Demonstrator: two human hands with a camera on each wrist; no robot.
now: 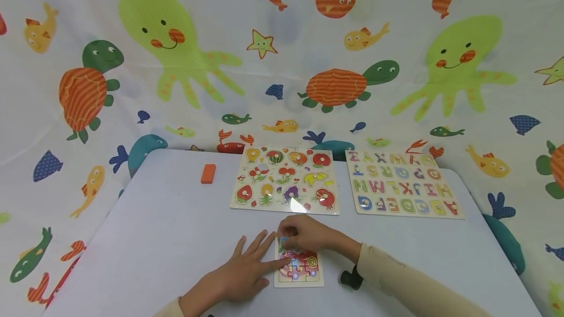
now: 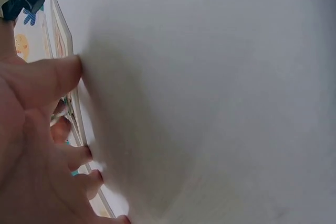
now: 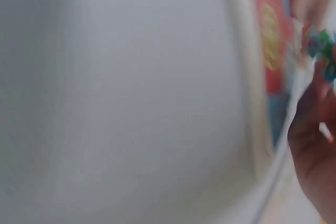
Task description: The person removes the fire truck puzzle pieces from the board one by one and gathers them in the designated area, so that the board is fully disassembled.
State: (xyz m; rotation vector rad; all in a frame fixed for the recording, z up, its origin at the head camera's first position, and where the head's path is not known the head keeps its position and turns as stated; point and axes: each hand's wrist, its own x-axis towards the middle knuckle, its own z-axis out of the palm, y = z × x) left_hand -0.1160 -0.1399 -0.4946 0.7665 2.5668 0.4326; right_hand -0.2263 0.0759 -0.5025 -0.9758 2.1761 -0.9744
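Note:
A small jigsaw puzzle in a pale frame (image 1: 298, 284) lies at the table's front middle. My left hand (image 1: 241, 274) has its fingers spread on the table to the puzzle's left, one finger reaching onto the pieces. In the left wrist view the fingertips of that hand (image 2: 47, 145) touch the white surface. Over the puzzle's upper part my right hand (image 1: 304, 233) is bent down with curled fingers. The right wrist view shows this hand (image 3: 317, 145) pinching a green and blue puzzle piece (image 3: 326, 51) above the frame (image 3: 247, 66); that view is blurred.
Behind the puzzle lie a fruit board (image 1: 284, 180) and, to its right, a letter board (image 1: 404, 185). An orange block (image 1: 208, 173) is at the back left. A dark object (image 1: 351, 278) sits by the right forearm. A patterned cloth (image 1: 282, 53) hangs behind the table.

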